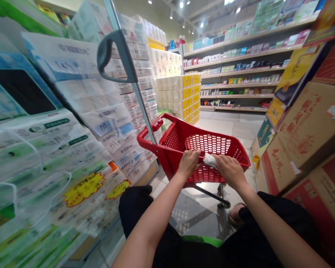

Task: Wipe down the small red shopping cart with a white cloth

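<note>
A red plastic shopping basket on wheels stands on the shop floor in front of me, with its grey pull handle raised high at the upper left. My left hand curls over the basket's near rim. My right hand rests on the same rim just to the right, fingers pressed on a small white cloth or tissue that lies against the rim between the two hands. The basket looks empty inside.
Stacked packs of tissue paper wall the left side. Cardboard boxes are piled on the right. Further tissue stacks and stocked shelves stand at the aisle's far end. My dark-clothed legs show at the bottom.
</note>
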`<state>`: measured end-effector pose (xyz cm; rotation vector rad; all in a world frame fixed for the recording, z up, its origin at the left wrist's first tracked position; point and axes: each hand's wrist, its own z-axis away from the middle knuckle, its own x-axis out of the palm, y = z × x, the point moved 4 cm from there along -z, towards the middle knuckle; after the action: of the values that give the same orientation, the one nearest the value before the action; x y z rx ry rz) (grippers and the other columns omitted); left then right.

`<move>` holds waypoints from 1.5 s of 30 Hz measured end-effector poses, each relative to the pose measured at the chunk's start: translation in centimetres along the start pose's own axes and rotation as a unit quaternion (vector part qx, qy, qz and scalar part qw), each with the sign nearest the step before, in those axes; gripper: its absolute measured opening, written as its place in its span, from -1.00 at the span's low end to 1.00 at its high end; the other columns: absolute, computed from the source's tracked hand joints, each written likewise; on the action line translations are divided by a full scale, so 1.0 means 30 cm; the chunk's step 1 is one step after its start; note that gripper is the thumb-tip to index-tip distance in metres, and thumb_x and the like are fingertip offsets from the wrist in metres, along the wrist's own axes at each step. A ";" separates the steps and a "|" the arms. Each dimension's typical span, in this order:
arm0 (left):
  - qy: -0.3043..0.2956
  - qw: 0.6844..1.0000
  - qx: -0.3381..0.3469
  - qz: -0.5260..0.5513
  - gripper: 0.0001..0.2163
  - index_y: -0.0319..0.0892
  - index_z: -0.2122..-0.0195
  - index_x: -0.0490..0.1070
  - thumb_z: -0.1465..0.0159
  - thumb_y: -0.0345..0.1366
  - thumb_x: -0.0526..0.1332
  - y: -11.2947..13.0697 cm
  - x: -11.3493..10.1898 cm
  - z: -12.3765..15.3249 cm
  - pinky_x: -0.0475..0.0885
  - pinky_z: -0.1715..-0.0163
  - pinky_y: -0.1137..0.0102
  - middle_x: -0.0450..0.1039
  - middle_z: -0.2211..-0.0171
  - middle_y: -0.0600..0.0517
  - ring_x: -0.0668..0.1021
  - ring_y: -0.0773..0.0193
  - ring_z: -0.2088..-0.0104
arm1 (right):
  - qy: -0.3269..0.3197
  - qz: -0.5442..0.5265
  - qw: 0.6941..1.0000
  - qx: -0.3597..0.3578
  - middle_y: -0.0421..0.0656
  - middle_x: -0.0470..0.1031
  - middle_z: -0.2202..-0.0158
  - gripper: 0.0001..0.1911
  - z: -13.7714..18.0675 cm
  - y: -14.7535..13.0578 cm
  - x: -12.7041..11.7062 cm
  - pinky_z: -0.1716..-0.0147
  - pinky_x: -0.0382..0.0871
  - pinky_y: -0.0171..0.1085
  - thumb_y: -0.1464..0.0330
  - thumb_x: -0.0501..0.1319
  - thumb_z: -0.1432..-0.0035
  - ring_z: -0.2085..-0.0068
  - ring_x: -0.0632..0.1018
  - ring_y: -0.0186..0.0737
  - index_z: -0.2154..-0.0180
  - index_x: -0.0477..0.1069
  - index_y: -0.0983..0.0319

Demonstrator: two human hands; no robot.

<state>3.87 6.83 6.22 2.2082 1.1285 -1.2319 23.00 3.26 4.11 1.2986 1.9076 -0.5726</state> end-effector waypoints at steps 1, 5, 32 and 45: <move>0.000 1.000 0.001 0.000 -0.50 -0.15 -0.13 0.11 -0.27 -0.08 0.24 0.001 0.002 0.000 0.25 0.07 0.24 0.37 0.07 -0.08 0.40 0.10 0.14 | -0.002 0.011 1.000 0.009 -0.06 0.46 0.03 -0.57 0.027 0.048 -0.007 0.09 0.19 -0.13 0.25 -0.07 -0.36 0.09 0.43 -0.10 -0.20 0.22 0.14; 0.006 1.000 0.001 0.004 -0.44 -0.14 -0.13 0.11 -0.21 -0.08 0.30 0.019 0.006 -0.005 0.25 0.08 0.25 0.37 0.10 -0.07 0.40 0.10 0.15 | 0.002 0.019 0.999 0.040 -0.07 0.48 0.10 -0.60 0.115 0.209 -0.012 0.13 0.22 -0.15 0.19 -0.05 -0.35 0.09 0.44 -0.08 -0.11 0.30 0.15; -0.043 0.997 0.034 0.061 -0.69 -0.12 0.06 0.30 -0.27 -0.08 0.21 -0.093 -0.044 0.035 0.21 0.03 0.24 0.41 0.15 -0.03 0.40 0.12 0.12 | -0.020 0.040 0.999 -0.013 -0.12 0.53 0.19 -0.66 0.028 0.014 -0.020 0.28 0.17 -0.25 0.19 -0.04 -0.38 0.26 0.49 -0.21 -0.03 0.34 0.17; -0.013 0.996 -0.057 0.060 -0.69 -0.11 0.31 0.39 -0.41 -0.11 -0.05 -0.142 -0.041 -0.016 0.17 -0.08 0.13 0.44 0.26 0.00 0.40 0.17 0.15 | 0.011 0.043 0.998 0.052 -0.06 0.47 0.27 -0.69 0.144 0.008 -0.043 0.17 0.24 -0.18 0.25 -0.03 -0.36 0.23 0.46 -0.11 0.00 0.32 0.23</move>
<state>0.42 9.16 7.78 2.1368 1.0136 -1.1152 24.90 -0.48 2.46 1.4509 1.8512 -0.6240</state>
